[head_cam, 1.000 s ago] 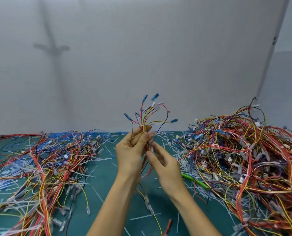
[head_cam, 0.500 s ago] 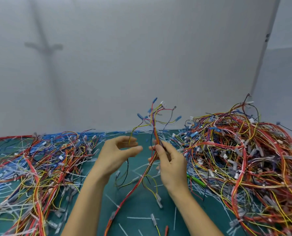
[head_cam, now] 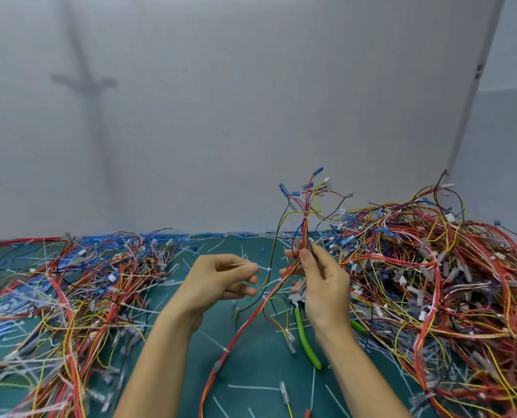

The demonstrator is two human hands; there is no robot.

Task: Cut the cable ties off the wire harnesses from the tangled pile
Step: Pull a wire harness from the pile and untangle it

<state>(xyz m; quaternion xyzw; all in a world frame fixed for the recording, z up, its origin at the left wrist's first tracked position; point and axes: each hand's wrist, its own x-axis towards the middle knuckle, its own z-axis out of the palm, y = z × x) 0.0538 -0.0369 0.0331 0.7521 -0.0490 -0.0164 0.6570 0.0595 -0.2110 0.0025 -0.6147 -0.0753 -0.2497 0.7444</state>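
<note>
My right hand (head_cam: pixel 322 285) grips a wire harness (head_cam: pixel 306 215) upright by its middle. Its red, yellow and black wires fan out above the fingers into blue and white connectors, and its lower red wires trail down to the green mat (head_cam: pixel 251 369). My left hand (head_cam: pixel 221 282) hovers to the left of the harness with loosely curled fingers and does not touch it. A pale blur by its thumb is too faint to identify. Green-handled cutters (head_cam: pixel 307 342) lie on the mat under my right wrist. The big tangled pile (head_cam: pixel 438 282) rises at the right.
A flatter spread of harnesses (head_cam: pixel 70 297) covers the left of the mat. Several cut white cable ties (head_cam: pixel 252 387) and loose connectors litter the mat between the piles. A grey wall closes off the back.
My left hand has let go of the harness and drawn off to the left. My right hand now holds the harness alone, a little further right, and the cutters have come into view.
</note>
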